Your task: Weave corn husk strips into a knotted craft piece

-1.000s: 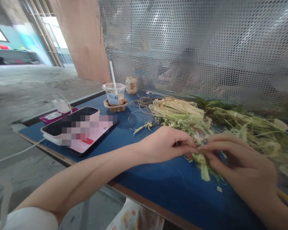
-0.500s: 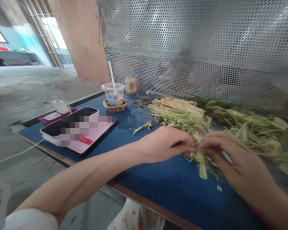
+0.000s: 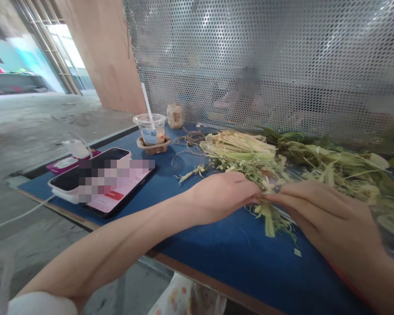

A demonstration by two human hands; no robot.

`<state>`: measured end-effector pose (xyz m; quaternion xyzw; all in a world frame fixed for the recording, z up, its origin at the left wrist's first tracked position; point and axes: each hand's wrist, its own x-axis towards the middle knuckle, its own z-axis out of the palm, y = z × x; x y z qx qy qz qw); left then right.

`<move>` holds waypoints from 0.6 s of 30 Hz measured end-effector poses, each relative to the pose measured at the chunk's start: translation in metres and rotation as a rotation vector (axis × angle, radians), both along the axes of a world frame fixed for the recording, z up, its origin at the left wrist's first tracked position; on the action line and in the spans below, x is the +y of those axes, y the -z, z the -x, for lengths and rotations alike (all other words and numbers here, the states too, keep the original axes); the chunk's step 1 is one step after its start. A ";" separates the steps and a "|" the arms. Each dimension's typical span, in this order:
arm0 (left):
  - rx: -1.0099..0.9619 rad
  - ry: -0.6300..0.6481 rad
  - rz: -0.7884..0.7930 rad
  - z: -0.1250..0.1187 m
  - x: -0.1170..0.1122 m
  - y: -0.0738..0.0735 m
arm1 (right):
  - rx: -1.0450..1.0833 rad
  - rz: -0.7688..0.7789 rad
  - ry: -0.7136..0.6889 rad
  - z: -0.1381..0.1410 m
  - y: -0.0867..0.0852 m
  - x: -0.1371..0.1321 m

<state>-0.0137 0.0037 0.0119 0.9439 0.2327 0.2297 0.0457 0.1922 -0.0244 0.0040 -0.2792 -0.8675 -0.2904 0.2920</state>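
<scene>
Both hands meet at a small bunch of green husk strips (image 3: 269, 221) just above the blue table (image 3: 216, 262). My left hand (image 3: 225, 194) is closed in a pinch at the bunch's top, its fingertips partly hidden. My right hand (image 3: 328, 210) comes from the right, thumb and fingers pressed together at the same spot. Exactly what lies between its fingertips is too small to make out. Strips and thin green stems hang below the fingers. Right behind the hands lie small budded green sprigs (image 3: 231, 166) and a stack of pale corn husks (image 3: 239, 146).
Loose green husks (image 3: 341, 164) spread along the right, against a perforated metal screen (image 3: 265, 52). A drink cup with a straw (image 3: 151, 131) sits in a cardboard holder, near a jar (image 3: 175, 116) and brown twine (image 3: 193, 138). Two phones (image 3: 121, 192) and a purple packet (image 3: 64, 163) lie left.
My right hand's fingers have closed in tighter beside my left fingertips, and the hanging strips have shifted slightly left. The whole view has moved a little.
</scene>
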 end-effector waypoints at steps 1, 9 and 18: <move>0.017 0.013 -0.050 -0.001 0.001 0.003 | -0.018 -0.001 -0.002 -0.001 0.000 0.000; -0.028 0.067 -0.112 -0.001 0.001 0.004 | -0.093 0.080 0.030 -0.002 -0.005 -0.003; -0.123 0.124 -0.071 -0.002 -0.006 -0.002 | 0.182 0.254 0.019 0.003 -0.009 -0.010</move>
